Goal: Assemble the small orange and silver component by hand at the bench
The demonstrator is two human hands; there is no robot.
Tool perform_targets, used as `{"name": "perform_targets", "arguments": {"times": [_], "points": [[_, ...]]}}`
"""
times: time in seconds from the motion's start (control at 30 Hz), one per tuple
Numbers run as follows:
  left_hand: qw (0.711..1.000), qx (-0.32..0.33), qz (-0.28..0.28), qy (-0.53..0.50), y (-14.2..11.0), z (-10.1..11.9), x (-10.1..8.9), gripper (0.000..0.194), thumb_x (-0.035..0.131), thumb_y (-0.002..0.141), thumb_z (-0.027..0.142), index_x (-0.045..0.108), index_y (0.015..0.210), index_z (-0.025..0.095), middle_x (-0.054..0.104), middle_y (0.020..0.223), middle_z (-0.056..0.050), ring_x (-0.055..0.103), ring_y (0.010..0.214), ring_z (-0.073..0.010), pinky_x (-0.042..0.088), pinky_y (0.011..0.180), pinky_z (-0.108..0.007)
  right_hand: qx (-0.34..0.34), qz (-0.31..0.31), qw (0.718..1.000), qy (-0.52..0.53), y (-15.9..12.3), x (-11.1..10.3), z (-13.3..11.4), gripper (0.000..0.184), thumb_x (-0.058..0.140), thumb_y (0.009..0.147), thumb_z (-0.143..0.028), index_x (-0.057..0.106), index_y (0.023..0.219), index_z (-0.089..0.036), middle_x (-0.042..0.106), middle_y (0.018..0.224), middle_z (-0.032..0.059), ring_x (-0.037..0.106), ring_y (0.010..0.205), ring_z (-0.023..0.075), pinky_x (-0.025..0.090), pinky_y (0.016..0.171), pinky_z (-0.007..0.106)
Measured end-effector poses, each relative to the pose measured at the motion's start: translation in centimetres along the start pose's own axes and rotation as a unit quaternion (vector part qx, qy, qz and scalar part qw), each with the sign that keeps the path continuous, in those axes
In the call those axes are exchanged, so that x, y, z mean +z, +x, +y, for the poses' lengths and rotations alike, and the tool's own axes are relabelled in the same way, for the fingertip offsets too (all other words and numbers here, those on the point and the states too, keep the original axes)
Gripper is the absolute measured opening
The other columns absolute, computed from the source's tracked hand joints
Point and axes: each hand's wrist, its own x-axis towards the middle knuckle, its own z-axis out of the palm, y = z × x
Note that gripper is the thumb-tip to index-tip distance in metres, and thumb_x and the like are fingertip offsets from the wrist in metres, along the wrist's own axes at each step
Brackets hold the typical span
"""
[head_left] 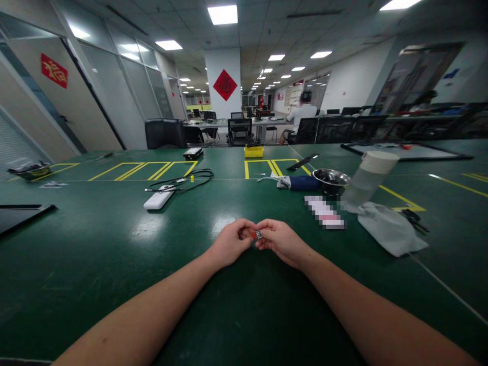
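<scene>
My left hand [233, 244] and my right hand [282, 243] meet over the green table, fingertips touching. In the left fingers is pinched a small orange-red piece [253, 235]. Right beside it, a small silver metal piece [258, 234] with a dark part is gripped between my right thumb and fingers. The two pieces touch or lie very close; whether they are joined I cannot tell. Fingers cover much of both. Beyond my left hand lies a white power bank [159, 198] with a black cable [185, 182].
On the right are a steel bowl [331, 181], a translucent cylindrical container [369, 180], a grey-white pouch [391, 229] and a dark blue pouch [303, 183]. A yellow box [253, 152] stands at the far edge. A person [304, 114] sits in the background.
</scene>
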Motion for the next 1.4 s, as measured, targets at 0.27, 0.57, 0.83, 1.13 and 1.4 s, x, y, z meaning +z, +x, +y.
{"name": "perform_targets", "arguments": {"times": [0.27, 0.57, 0.83, 1.13, 1.4], "points": [[1.000, -0.005, 0.007, 0.003, -0.03, 0.32, 0.03, 0.031, 0.056, 0.074, 0.007, 0.061, 0.105, 0.013, 0.065, 0.082, -0.004, 0.060, 0.072, -0.0115, 0.046, 0.066, -0.022, -0.003, -0.006, 1.000, 0.006, 0.06, 0.08, 0.09, 0.013, 0.061, 0.076, -0.017, 0.058, 0.088, -0.013, 0.065, 0.074, 0.0038, 0.063, 0.061, 0.0115, 0.046, 0.059, 0.022], [0.998, -0.040, 0.043, -0.001, 0.04, 0.93, -0.15, 0.022, 0.057, 0.077, 0.015, 0.062, 0.098, 0.013, 0.066, 0.077, -0.003, 0.060, 0.063, -0.0108, 0.044, 0.057, -0.020, 0.005, 0.008, 1.000, 0.028, 0.01, -0.19, 0.16, 0.013, 0.059, 0.082, -0.022, 0.058, 0.092, -0.014, 0.067, 0.077, 0.0063, 0.064, 0.062, 0.0134, 0.049, 0.058, 0.024], [0.998, -0.028, 0.061, 0.022, 0.07, 0.78, -0.43, 0.018, 0.057, 0.080, 0.020, 0.068, 0.093, 0.014, 0.069, 0.086, -0.005, 0.062, 0.077, -0.0148, 0.047, 0.070, -0.025, 0.039, 0.028, 0.996, 0.078, 0.16, -0.18, -0.17, 0.009, 0.056, 0.084, -0.021, 0.056, 0.091, -0.015, 0.067, 0.078, 0.0078, 0.067, 0.066, 0.0172, 0.051, 0.060, 0.029], [0.998, -0.029, 0.037, -0.031, 0.26, 0.26, -0.33, 0.026, 0.058, 0.080, 0.017, 0.063, 0.105, 0.013, 0.069, 0.093, -0.007, 0.064, 0.081, -0.0153, 0.048, 0.075, -0.027, -0.015, -0.008, 0.998, 0.064, 0.08, -0.24, 0.30, 0.029, 0.074, 0.069, -0.016, 0.060, 0.094, -0.016, 0.062, 0.083, 0.0026, 0.059, 0.068, 0.0118, 0.045, 0.062, 0.025], [0.998, -0.034, 0.048, 0.009, 0.18, 0.69, -0.28, 0.013, 0.061, 0.077, 0.017, 0.064, 0.089, 0.013, 0.065, 0.073, -0.002, 0.058, 0.064, -0.0109, 0.043, 0.059, -0.021, -0.032, -0.010, 0.999, 0.037, 0.02, -0.27, 0.47, 0.026, 0.073, 0.069, -0.017, 0.062, 0.092, -0.015, 0.062, 0.081, 0.0018, 0.056, 0.064, 0.0101, 0.042, 0.059, 0.024]]}}
